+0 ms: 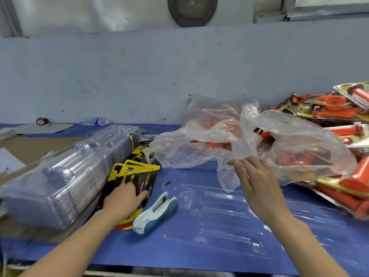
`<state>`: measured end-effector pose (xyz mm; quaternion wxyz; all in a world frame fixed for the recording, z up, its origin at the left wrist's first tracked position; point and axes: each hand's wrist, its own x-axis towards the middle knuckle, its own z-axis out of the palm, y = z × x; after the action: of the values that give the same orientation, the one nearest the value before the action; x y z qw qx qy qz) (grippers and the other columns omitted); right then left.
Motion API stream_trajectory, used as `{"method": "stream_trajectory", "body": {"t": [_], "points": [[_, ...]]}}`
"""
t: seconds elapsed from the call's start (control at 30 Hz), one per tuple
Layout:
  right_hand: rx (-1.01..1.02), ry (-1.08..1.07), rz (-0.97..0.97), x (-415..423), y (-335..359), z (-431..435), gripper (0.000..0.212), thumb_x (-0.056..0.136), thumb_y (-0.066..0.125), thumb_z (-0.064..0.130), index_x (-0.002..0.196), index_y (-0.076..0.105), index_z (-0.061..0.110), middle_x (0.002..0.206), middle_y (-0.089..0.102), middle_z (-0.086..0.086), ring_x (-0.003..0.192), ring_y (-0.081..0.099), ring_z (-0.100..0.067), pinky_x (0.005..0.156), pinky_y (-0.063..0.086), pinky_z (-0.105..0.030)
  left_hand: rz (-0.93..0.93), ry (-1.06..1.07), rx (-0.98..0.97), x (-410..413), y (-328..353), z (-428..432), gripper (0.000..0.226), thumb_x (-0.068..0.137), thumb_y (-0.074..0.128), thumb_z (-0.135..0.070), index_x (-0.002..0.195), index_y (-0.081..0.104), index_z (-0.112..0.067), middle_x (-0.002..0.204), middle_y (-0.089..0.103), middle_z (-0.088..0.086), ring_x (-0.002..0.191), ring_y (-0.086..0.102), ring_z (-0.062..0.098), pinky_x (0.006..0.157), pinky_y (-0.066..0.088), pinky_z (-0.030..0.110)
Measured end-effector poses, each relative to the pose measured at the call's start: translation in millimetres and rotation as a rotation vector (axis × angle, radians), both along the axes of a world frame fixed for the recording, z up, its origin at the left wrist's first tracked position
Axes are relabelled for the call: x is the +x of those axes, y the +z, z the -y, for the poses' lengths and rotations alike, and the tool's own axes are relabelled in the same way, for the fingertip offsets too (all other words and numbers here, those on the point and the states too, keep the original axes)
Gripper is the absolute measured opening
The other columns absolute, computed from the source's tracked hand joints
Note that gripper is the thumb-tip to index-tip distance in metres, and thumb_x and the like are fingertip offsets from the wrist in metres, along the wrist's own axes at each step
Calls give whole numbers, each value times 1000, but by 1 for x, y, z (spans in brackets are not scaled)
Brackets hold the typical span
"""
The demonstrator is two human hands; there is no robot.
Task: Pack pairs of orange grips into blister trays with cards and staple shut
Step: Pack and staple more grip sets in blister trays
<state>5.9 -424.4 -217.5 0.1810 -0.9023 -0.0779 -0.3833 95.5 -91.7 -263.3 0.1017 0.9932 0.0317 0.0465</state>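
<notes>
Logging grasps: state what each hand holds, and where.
Nothing clearly gripped: left hand rests on the card stack; right hand touches the edge of the plastic bag.

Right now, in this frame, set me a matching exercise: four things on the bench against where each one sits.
Things:
1. stapler
2. cards
3. plastic bag
4. finished packs

Places:
A. at the tips of the right hand
B. under the left hand
C. lying between both hands
D. piled at the far right

Pairs: 1-C, 2-B, 3-A, 4-D
</notes>
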Motion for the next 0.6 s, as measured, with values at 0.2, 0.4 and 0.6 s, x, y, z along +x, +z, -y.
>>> {"method": "stream_trajectory", "body": {"t": [0.2,0.4,0.6], "points": [[108,-51,-32,-4,-20,-11,42,104,28,37,112,66,23,96,57,5,85,46,-22,79,43,-39,52,95,-75,5,5,4,34,94,46,-47,87,51,-15,90,60,5,82,56,30,68,45,35],[47,-144,-170,-8,-30,-11,23,97,52,26,114,66,21,105,62,0,93,53,-30,82,45,-45,225,103,-219,6,45,-6,38,93,47,-39,71,62,-13,71,67,10,72,62,32,66,51,36],[-3,-132,-230,-7,-35,-20,22,95,57,23,115,66,21,109,62,-1,101,54,-30,88,43,-43,150,3,-232,14,65,-12,45,97,46,-32,57,54,-10,59,61,11,61,58,28,54,38,31]]}}
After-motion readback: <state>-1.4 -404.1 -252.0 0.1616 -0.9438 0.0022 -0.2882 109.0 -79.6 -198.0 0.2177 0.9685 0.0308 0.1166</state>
